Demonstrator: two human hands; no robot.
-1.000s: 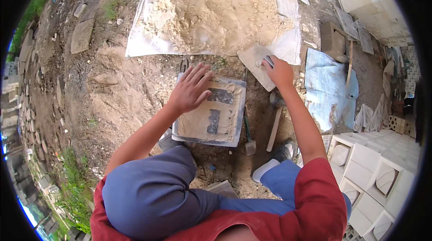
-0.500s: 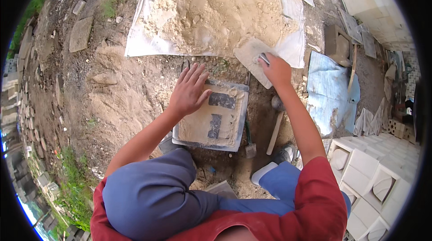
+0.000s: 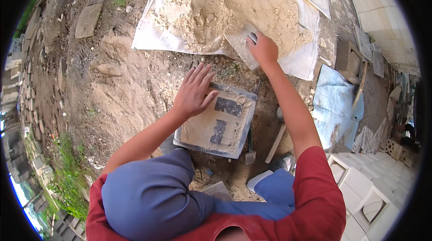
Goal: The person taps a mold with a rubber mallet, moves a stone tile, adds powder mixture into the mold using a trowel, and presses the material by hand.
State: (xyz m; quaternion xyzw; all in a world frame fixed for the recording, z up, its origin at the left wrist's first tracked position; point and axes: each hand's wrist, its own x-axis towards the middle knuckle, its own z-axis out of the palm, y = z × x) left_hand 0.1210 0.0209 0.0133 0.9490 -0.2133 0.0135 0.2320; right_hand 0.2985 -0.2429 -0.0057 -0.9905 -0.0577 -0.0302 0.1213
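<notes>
I crouch on bare earth over a square grey mould (image 3: 218, 124) partly filled with sandy mix. My left hand (image 3: 194, 91) lies flat, fingers spread, on the mould's far left corner. My right hand (image 3: 262, 49) grips the handle of a flat trowel (image 3: 239, 47), whose blade rests against the near edge of a pile of pale sand (image 3: 229, 4). The sand pile lies on a white sheet (image 3: 302, 63) spread on the ground beyond the mould.
A wooden-handled tool (image 3: 275, 143) lies on the ground right of the mould. A blue sheet (image 3: 335, 106) is further right, with white moulded blocks (image 3: 364, 191) at lower right. Stones and grass line the left edge (image 3: 58, 169).
My right hand has carried the trowel away from the mould, up and left into the edge of the sand pile. My left hand stays on the mould.
</notes>
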